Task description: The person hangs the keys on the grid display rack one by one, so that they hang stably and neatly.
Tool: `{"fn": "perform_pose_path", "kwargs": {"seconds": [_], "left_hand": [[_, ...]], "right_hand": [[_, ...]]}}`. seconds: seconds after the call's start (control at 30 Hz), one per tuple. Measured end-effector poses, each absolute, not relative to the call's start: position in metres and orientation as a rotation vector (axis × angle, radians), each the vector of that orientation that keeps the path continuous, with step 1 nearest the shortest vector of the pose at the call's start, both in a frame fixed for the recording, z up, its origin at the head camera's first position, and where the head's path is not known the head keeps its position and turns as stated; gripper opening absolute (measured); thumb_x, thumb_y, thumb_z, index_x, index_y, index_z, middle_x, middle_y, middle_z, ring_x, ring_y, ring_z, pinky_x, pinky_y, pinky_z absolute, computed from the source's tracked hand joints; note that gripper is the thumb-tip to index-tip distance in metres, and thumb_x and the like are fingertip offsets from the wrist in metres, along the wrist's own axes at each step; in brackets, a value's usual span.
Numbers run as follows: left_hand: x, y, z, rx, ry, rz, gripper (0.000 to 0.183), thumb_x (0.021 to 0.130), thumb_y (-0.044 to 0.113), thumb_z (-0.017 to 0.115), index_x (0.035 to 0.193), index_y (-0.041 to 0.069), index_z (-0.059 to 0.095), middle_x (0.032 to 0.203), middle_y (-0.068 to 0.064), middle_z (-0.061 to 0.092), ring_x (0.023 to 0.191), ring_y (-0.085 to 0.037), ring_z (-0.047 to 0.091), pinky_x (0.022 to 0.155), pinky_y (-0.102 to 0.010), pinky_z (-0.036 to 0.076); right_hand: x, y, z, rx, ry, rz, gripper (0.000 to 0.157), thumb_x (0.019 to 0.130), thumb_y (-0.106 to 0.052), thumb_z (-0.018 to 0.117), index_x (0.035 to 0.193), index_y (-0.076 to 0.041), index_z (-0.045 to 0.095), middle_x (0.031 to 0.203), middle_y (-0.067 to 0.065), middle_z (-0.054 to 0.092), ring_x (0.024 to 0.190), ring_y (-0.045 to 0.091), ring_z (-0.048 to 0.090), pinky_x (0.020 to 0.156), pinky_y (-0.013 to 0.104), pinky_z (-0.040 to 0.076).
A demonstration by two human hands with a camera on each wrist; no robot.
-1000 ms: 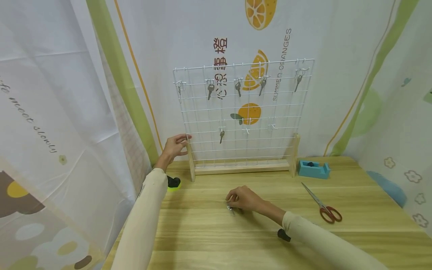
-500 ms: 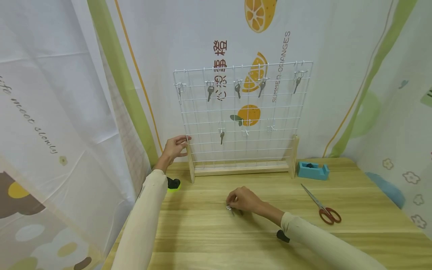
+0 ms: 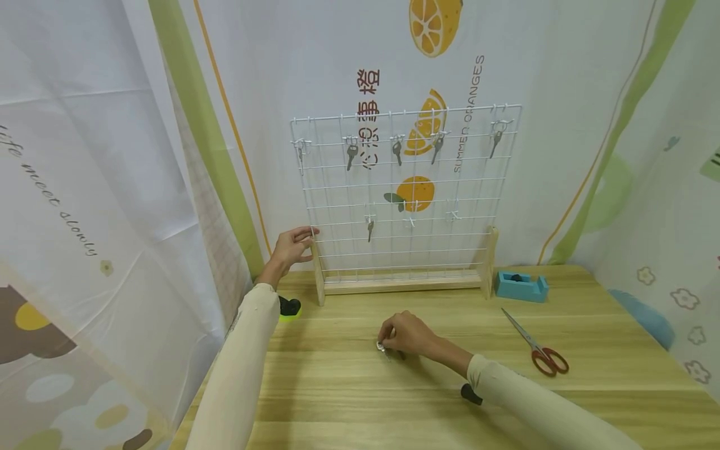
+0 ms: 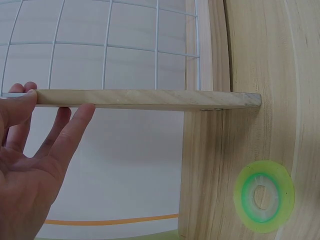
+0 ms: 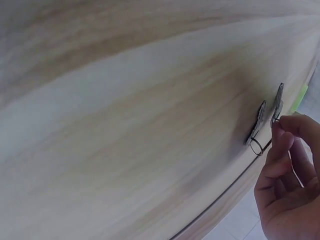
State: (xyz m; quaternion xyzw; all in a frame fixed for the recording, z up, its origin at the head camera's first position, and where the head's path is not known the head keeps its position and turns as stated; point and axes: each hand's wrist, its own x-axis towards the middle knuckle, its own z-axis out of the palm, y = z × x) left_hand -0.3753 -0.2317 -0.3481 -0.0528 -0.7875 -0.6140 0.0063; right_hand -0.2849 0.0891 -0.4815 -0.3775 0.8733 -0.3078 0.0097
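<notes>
A white wire grid rack (image 3: 388, 185) with wooden end posts stands on the table. Several keys hang from its hooks, among them one key (image 3: 370, 230) in the lower row. At the rack's left side, my left hand (image 3: 291, 247) grips the top of the wooden post (image 4: 150, 99), thumb on one face and fingers about the other. Low over the tabletop, my right hand (image 3: 410, 332) pinches a small key (image 5: 278, 102) between thumb and index finger. Close beside it, in the right wrist view, is another key (image 5: 256, 122) with a ring, lying on the wood.
Red-handled scissors (image 3: 542, 353) lie on the right of the table, and a blue tape dispenser (image 3: 521, 287) stands behind them by the rack's right post. A yellow-green tape roll (image 4: 287, 200) lies near the left post. Printed curtains (image 3: 568, 94) surround the table.
Both hands stay nearly where they were. The scene sits slightly lower in the head view, and the metal at my right fingertips shows a little more clearly.
</notes>
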Motion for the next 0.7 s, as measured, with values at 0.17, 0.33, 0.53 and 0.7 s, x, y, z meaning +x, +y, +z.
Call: {"fn": "perform_pose_path", "kwargs": {"seconds": [0.17,0.33,0.53,0.7], "left_hand": [[-0.375,-0.231,-0.347,-0.161,-2.467,-1.922,0.038,0.109,0.007,0.053,0.147,0.003,0.057,0.160,-0.016,0.045,0.147,-0.034,0.043,0.103,-0.052,0.054],[-0.376,-0.232,-0.346,-0.158,-2.465,-1.954,0.041,0.109,0.007,0.052,0.151,0.003,0.053,0.162,-0.015,0.042,0.149,-0.033,0.040,0.105,-0.053,0.052],[-0.375,-0.232,-0.346,-0.152,-2.465,-1.974,0.043,0.110,0.006,0.050,0.153,0.001,0.049,0.164,-0.015,0.039,0.151,-0.034,0.037,0.107,-0.055,0.050],[-0.373,-0.231,-0.345,-0.145,-2.478,-1.942,0.041,0.109,0.006,0.052,0.150,0.003,0.054,0.162,-0.015,0.042,0.149,-0.033,0.040,0.104,-0.052,0.053]], "right_hand": [[-0.288,0.089,-0.476,-1.200,2.772,-0.955,0.006,0.089,-0.004,0.080,0.090,-0.010,0.080,0.079,-0.007,0.074,0.061,-0.002,0.055,0.054,0.017,0.049],[-0.290,0.091,-0.462,-1.218,2.797,-0.948,0.011,0.089,-0.002,0.078,0.099,-0.005,0.080,0.078,-0.005,0.073,0.056,0.000,0.054,0.052,0.018,0.048],[-0.296,0.098,-0.444,-1.224,2.828,-0.929,0.014,0.091,-0.007,0.079,0.104,-0.002,0.080,0.082,-0.001,0.074,0.061,0.003,0.060,0.057,0.019,0.052],[-0.303,0.106,-0.428,-1.267,2.865,-0.940,0.014,0.091,-0.009,0.080,0.104,-0.004,0.080,0.082,0.001,0.076,0.064,0.005,0.065,0.062,0.018,0.056]]}}
